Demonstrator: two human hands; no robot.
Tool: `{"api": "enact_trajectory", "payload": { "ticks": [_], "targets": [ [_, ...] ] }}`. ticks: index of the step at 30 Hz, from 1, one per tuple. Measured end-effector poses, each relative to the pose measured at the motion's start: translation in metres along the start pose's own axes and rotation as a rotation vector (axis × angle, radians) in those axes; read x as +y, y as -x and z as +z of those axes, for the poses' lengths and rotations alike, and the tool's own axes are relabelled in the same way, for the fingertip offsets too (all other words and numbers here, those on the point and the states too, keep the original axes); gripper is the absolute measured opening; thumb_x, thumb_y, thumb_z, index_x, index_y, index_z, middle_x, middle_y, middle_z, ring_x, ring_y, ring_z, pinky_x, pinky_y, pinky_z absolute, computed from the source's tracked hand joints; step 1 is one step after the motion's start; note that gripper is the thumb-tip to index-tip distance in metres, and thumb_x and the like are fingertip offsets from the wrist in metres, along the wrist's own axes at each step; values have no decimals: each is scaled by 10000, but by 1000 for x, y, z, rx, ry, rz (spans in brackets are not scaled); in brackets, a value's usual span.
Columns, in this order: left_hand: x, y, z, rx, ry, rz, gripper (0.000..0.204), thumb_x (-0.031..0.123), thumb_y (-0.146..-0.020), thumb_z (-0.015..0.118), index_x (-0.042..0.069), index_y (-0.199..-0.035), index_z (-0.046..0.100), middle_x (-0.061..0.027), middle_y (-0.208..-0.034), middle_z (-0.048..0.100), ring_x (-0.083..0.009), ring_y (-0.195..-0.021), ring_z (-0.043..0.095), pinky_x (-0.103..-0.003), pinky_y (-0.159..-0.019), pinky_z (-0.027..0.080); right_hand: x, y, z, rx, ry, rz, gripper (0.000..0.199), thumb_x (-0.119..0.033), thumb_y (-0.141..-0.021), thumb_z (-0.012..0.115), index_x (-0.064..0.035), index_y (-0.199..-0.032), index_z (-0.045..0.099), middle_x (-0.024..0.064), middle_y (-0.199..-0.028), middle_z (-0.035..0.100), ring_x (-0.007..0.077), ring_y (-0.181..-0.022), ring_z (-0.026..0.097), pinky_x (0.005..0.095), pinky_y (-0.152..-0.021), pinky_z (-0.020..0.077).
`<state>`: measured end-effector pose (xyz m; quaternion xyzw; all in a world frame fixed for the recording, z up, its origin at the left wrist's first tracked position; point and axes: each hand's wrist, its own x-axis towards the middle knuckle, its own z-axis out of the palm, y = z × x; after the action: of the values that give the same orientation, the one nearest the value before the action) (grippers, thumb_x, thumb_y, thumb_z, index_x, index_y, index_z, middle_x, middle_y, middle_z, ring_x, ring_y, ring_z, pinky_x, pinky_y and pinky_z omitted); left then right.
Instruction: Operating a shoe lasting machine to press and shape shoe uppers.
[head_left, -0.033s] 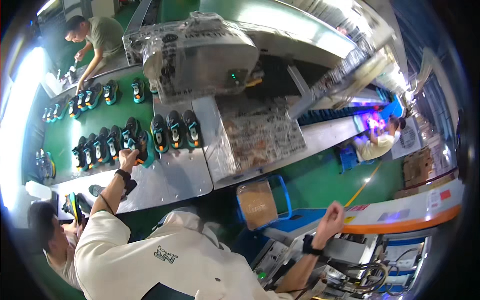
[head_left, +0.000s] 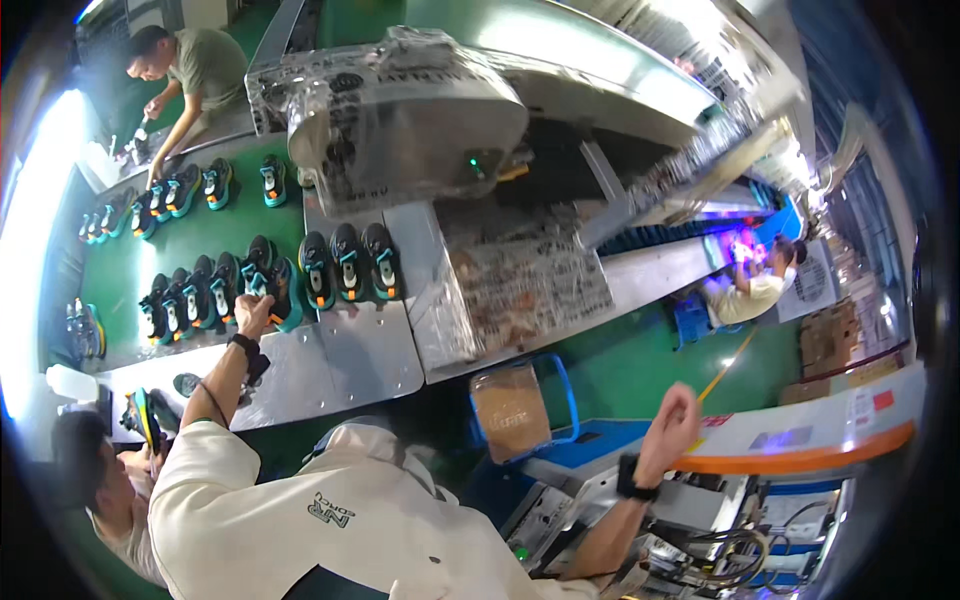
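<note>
My left hand (head_left: 252,316) reaches over the near edge of the green work surface (head_left: 215,250) and is closed on a black sneaker (head_left: 287,297) with a teal sole and orange accents. Its fingers grip the shoe's near upper part. Beside it, to the left, stands a row of matching sneakers (head_left: 202,292); a group of three more (head_left: 347,262) stands to the right on a metal plate. My right hand (head_left: 672,425) is raised in the air on the right, near an orange-edged machine (head_left: 800,455). Its fingers are curled together, with nothing visible in them.
A plastic-wrapped machine (head_left: 400,130) stands beyond the shoes. On the floor is a blue-framed chair (head_left: 510,410). Co-workers sit or stand at the far left (head_left: 205,70), near left (head_left: 110,490) and far right (head_left: 750,290). Cables (head_left: 740,560) hang at the lower right.
My right hand has risen slightly and shifted a little. My left hand stays on the sneaker, nearly unmoved.
</note>
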<state>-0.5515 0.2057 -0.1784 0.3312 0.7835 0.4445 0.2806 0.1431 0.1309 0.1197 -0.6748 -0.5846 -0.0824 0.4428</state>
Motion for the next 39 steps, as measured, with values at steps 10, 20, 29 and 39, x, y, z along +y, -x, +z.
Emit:
{"api": "enact_trajectory", "payload": {
  "ticks": [10, 20, 29, 39],
  "targets": [
    [-53, -109, 53, -152, -518, 1, 436, 363, -816, 743, 22, -1017, 560, -247, -960, 681, -428, -932, 660, -492, -830, 520, -364, -364, 309, -502, 9, -484, 411, -305, -931, 699, 14, -1188, 661, 89, -1063, 709, 150, -954, 652, 272, -775, 516],
    [-61, -150, 8, -18, -336, -61, 866, 69, -711, 792, 92, -1453, 348, -203, -1392, 507, -441, -1068, 620, -489, -869, 534, -533, -425, 598, -791, 33, -462, 811, -571, -837, 722, 56, -1327, 568, 156, -1133, 684, 182, -1006, 660, 266, -837, 507],
    [-82, -123, 30, -4, -286, -114, 748, 80, -779, 722, 158, -1434, 371, -194, -1344, 566, -447, -1065, 622, -511, -851, 520, -539, -412, 598, -800, -160, -346, 483, -365, -836, 793, -29, -1166, 687, 41, -968, 718, 122, -819, 675, 255, -744, 524],
    [68, -36, 26, -207, 162, 460, 493, 89, -881, 708, -4, -1335, 539, -192, -1305, 609, -352, -1194, 591, -442, -1032, 448, -430, -349, 316, -481, -337, -693, 361, -195, -820, 684, 46, -1085, 639, 145, -924, 722, 212, -829, 686, 343, -763, 539]
  ]
}}
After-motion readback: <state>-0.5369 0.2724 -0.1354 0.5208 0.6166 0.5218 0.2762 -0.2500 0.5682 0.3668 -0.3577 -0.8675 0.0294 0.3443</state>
